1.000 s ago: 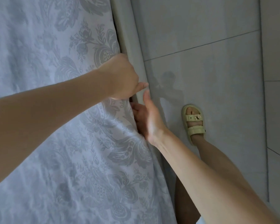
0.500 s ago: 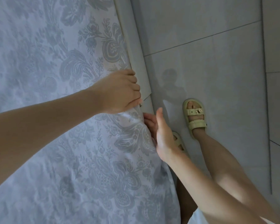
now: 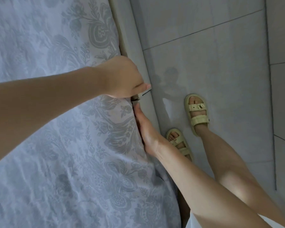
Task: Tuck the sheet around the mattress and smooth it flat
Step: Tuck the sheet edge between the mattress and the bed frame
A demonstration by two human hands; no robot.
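A pale blue-white sheet point(image 3: 56, 145) with a grey floral print covers the mattress and fills the left of the view. My left hand point(image 3: 122, 78) reaches over the mattress's right edge and grips it through the sheet, thumb pointing right, fingers hidden below the edge. Just nearer me, my right hand point(image 3: 146, 132) lies flat against the mattress side, its straight fingers pushed into the gap between mattress and bed frame point(image 3: 135, 38). The sheet's hem is hidden in that gap.
The beige padded bed frame runs along the mattress's right side, with a joint in it near my left thumb. Right of it is grey tiled floor point(image 3: 220, 63), where my feet stand in pale yellow sandals point(image 3: 197, 112) close to the frame.
Both hands have slid along the mattress edge. My right hand, half open beside the sheet before, now lies flat with its fingers down in the gap. My feet have stepped closer along the bed.
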